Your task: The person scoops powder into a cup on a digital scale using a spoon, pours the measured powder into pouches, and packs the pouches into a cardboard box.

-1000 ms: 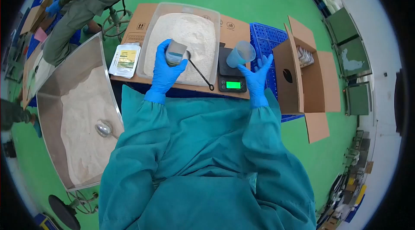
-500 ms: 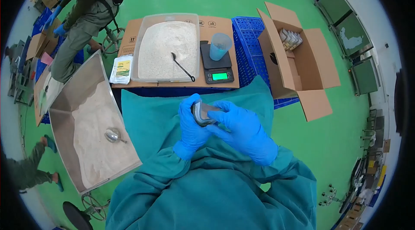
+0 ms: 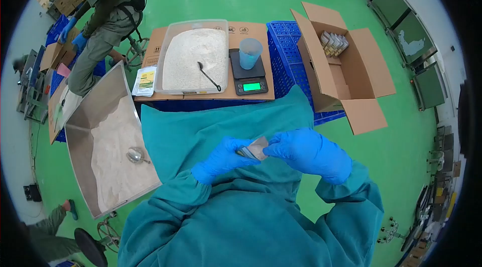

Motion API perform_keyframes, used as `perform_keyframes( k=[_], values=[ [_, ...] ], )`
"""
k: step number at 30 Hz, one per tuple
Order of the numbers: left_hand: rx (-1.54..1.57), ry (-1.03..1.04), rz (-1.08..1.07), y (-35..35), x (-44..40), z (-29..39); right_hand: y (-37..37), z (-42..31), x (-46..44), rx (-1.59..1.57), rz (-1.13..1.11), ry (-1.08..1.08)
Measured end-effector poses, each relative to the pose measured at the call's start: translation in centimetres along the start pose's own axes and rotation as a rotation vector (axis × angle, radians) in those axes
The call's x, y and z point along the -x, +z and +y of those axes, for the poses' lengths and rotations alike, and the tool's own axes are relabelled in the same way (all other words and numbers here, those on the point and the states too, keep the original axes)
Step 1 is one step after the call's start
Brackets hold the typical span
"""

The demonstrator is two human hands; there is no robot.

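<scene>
A small pouch [image 3: 257, 149] with a pale, plain face is held above my green-gowned lap. Blue-gloved, my left hand [image 3: 223, 157] grips its lower left part between thumb and fingers. At its right edge, the fingertips of my right hand [image 3: 309, 152] are pinched on the pouch. Ahead of my hands, a digital scale [image 3: 257, 72] with a lit green display carries a translucent cup [image 3: 250, 52] with blue showing in its lower part. Beside the scale, a clear plastic bin [image 3: 159, 73] holds off-white powder and a black spoon [image 3: 208, 77].
On the left, a metal tray [image 3: 80, 129] holds beige powder and a metal scoop [image 3: 135, 155]. A stack of labelled packets [image 3: 144, 82] lies beside the bin. The open cardboard box [image 3: 369, 61] at right contains several pouches [image 3: 334, 43]. Another person [image 3: 113, 11] works at upper left.
My right hand has moved right and now pinches the pouch's edge. The pouch has tilted, turning its pale face up, and sits slightly lower and to the right.
</scene>
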State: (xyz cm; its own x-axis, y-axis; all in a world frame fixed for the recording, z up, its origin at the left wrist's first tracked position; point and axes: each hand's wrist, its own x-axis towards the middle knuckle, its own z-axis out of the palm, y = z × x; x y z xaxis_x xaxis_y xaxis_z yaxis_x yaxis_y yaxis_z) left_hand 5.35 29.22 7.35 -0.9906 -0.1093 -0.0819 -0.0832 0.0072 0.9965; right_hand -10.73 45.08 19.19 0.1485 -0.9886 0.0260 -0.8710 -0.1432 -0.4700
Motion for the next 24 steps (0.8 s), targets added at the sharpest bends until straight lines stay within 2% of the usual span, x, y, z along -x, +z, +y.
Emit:
perform_keyframes(
  k=[3,5,7,8,10,12,14,16,17,19,21,22,23,24],
  values=[
    [-0.038,-0.030,0.002,0.9,-0.6,-0.3,-1.0,-0.8,0.5,0.013,-0.020,0.110],
    [-0.016,-0.015,0.026,1.8,-1.1,0.1,0.0,0.2,1.1,-0.004,-0.013,0.073],
    [0.069,0.133,0.180,2.8,-1.5,0.3,0.5,0.8,1.3,-0.022,-0.006,0.033],
    [0.069,0.129,0.180,2.7,-1.6,0.3,0.5,0.9,1.3,-0.005,-0.013,0.022],
    [0.063,0.031,0.042,2.3,-1.8,0.3,0.4,1.3,1.4,0.005,-0.022,0.013],
    [-0.006,0.035,0.074,2.3,-2.4,0.3,0.1,1.5,1.5,-0.022,-0.040,0.107],
    [-0.077,0.041,0.105,2.6,-3.1,0.3,-0.1,1.9,1.7,0.006,-0.040,0.080],
    [0.122,0.113,0.133,3.2,-4.0,0.4,-0.4,2.2,1.9,0.033,-0.044,0.048],
    [0.126,0.106,0.135,3.1,-4.1,0.5,-0.5,2.1,2.2,0.022,-0.019,0.059],
    [0.133,-0.014,-0.057,2.7,-4.5,1.2,-1.1,1.9,2.3,0.002,-0.001,0.071],
    [0.099,-0.063,-0.113,2.5,-4.9,0.6,-1.9,1.9,2.1,0.035,-0.157,0.181],
    [0.059,-0.106,-0.172,2.4,-5.2,0.4,-1.9,2.2,2.4,0.031,-0.160,0.181],
    [0.062,-0.108,-0.172,2.4,-5.6,0.3,-2.1,2.6,2.9,0.046,-0.150,0.167],
    [0.077,0.007,-0.125,2.5,-6.0,0.8,-2.3,3.2,3.4,0.059,-0.141,0.152]
  ],
)
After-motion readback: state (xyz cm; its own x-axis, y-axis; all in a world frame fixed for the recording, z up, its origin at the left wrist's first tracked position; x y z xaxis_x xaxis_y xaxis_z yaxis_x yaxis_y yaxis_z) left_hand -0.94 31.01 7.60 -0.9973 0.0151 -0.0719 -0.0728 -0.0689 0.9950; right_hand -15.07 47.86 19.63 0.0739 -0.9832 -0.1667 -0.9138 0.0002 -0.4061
